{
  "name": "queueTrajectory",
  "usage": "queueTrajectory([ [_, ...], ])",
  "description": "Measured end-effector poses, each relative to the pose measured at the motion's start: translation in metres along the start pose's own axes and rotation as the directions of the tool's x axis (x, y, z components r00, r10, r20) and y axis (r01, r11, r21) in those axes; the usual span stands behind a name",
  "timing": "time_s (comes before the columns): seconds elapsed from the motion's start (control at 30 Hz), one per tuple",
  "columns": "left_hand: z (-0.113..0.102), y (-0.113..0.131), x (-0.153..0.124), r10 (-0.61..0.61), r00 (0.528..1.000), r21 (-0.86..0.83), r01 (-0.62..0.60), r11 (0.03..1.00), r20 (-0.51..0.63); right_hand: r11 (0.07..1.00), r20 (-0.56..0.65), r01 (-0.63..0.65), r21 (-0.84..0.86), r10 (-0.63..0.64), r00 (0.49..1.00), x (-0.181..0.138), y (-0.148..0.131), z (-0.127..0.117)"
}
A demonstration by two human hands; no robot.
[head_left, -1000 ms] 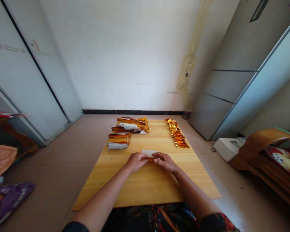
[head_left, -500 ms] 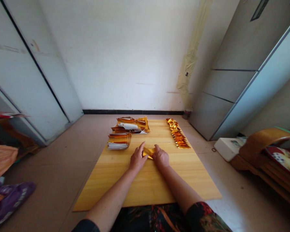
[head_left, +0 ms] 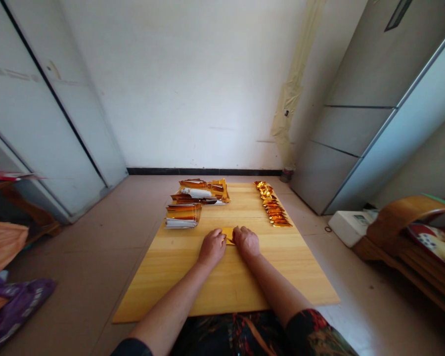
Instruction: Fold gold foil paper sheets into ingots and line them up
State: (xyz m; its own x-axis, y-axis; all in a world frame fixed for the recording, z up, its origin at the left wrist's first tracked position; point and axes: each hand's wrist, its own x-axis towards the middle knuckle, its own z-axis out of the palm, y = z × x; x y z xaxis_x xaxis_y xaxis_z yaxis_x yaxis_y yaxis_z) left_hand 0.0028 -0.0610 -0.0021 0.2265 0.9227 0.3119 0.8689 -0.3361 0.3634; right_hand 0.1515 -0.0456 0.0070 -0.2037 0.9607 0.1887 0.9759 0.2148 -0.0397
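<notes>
A small gold foil sheet (head_left: 228, 233) lies low over the middle of the wooden board, between my two hands. My left hand (head_left: 212, 246) has its fingers curled closed on the sheet's left side. On the right side, my right hand (head_left: 246, 242) pinches the foil, fingers bent in. My fingers cover both ends of the piece. Beyond my left hand sits a stack of gold and white foil sheets (head_left: 183, 216). Farther back lies a looser pile of gold and brown foil pieces (head_left: 203, 191). A row of folded shiny gold foil pieces (head_left: 274, 207) runs along the right.
The wooden board (head_left: 193, 287) spans the space before my lap. A white wall (head_left: 193, 89) stands behind it. To the right are a grey refrigerator (head_left: 356, 123), a white box (head_left: 350, 228) and a wooden seat (head_left: 400, 247). A purple bag (head_left: 20, 309) lies at left.
My left fingers, raised and spread earlier, have curled down onto the foil. My right fingers have closed in too, and the foil lies flatter. The piles look unmoved.
</notes>
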Motion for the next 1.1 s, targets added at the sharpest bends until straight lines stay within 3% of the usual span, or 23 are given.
queueTrajectory([
  [0.2, -0.006, 0.005, -0.002, 0.006, 1.000, 0.081, -0.007, 0.997, 0.014, 1.000, -0.011, 0.016, -0.015, -0.016, 1.000, 0.001, 0.001, 0.003],
  [0.53, -0.011, 0.004, -0.013, 0.113, 0.992, 0.146, -0.121, 0.982, 0.064, 0.998, -0.004, 0.056, -0.010, -0.056, 0.998, -0.005, 0.001, -0.001],
  [1.1, -0.011, 0.006, -0.014, 0.087, 0.994, 0.121, -0.095, 0.988, 0.070, 0.998, 0.022, 0.059, -0.009, -0.058, 0.998, -0.008, 0.001, -0.003],
])
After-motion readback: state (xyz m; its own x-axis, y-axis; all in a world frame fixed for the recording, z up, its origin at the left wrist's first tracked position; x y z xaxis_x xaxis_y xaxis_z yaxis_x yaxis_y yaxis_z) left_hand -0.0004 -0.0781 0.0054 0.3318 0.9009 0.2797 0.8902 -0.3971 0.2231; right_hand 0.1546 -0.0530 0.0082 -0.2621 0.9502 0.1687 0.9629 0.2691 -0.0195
